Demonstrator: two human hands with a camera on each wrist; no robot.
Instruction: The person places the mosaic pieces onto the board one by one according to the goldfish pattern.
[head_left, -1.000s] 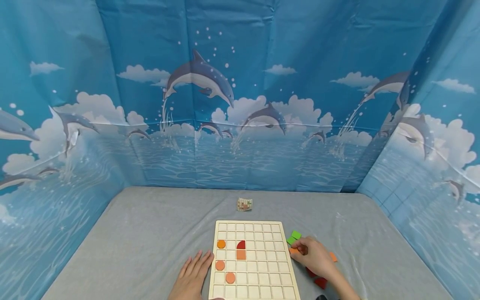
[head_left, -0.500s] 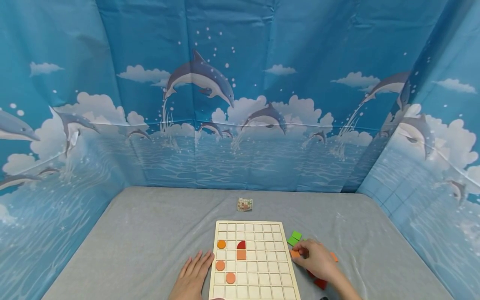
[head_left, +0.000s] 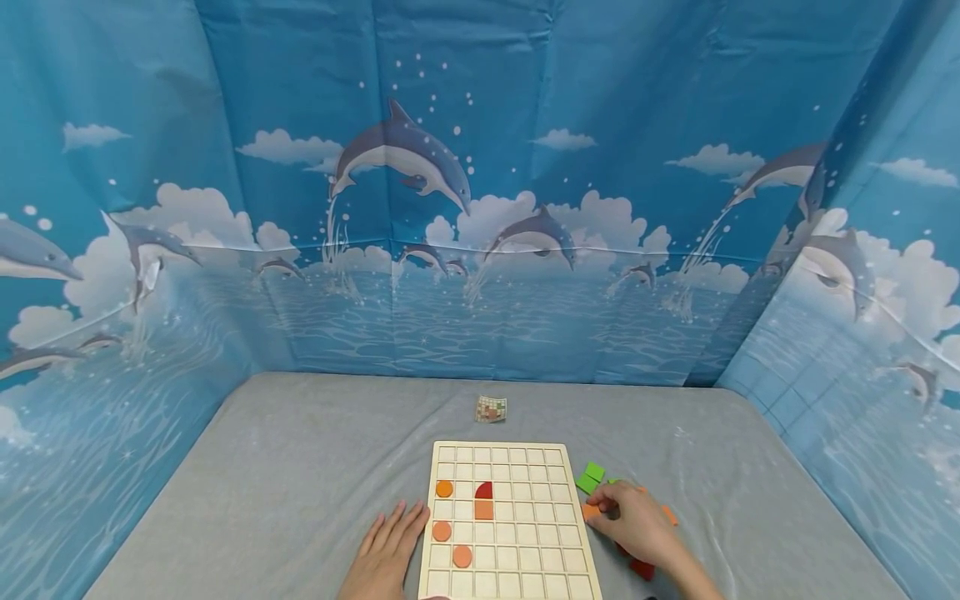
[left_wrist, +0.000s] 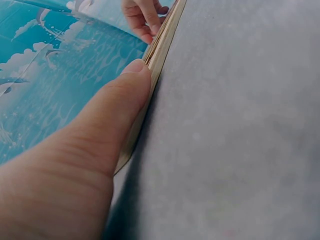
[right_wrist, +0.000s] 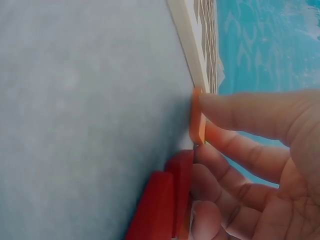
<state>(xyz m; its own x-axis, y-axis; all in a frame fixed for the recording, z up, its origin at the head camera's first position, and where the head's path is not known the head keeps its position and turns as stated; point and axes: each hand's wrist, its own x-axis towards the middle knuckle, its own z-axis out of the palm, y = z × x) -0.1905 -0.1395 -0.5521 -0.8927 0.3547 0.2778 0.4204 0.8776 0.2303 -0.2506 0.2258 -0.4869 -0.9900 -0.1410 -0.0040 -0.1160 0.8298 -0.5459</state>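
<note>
A pale wooden grid board (head_left: 528, 533) lies on the grey cloth. My left hand (head_left: 386, 550) rests beside its left edge with straight fingers; in the left wrist view the thumb (left_wrist: 112, 107) touches the board's side. Just off the board's right edge, my right hand (head_left: 630, 521) pinches a flat orange tile (head_left: 591, 511). The right wrist view shows the thumb on this orange tile (right_wrist: 197, 116), with curled fingers behind it. Set in the grid are orange discs (head_left: 462, 557), a red quarter-round piece (head_left: 483, 490) and an orange square (head_left: 483, 509).
Green tiles (head_left: 591, 477) lie beyond the right hand. Red pieces (head_left: 642, 569) and another orange piece (head_left: 670, 515) lie partly under and beside it. A small patterned card (head_left: 491, 409) sits behind the board. A dolphin-print curtain (head_left: 450, 333) surrounds the table.
My right hand and the orange tile have shifted slightly toward me and to the right. The left hand and the pieces in the board stay put.
</note>
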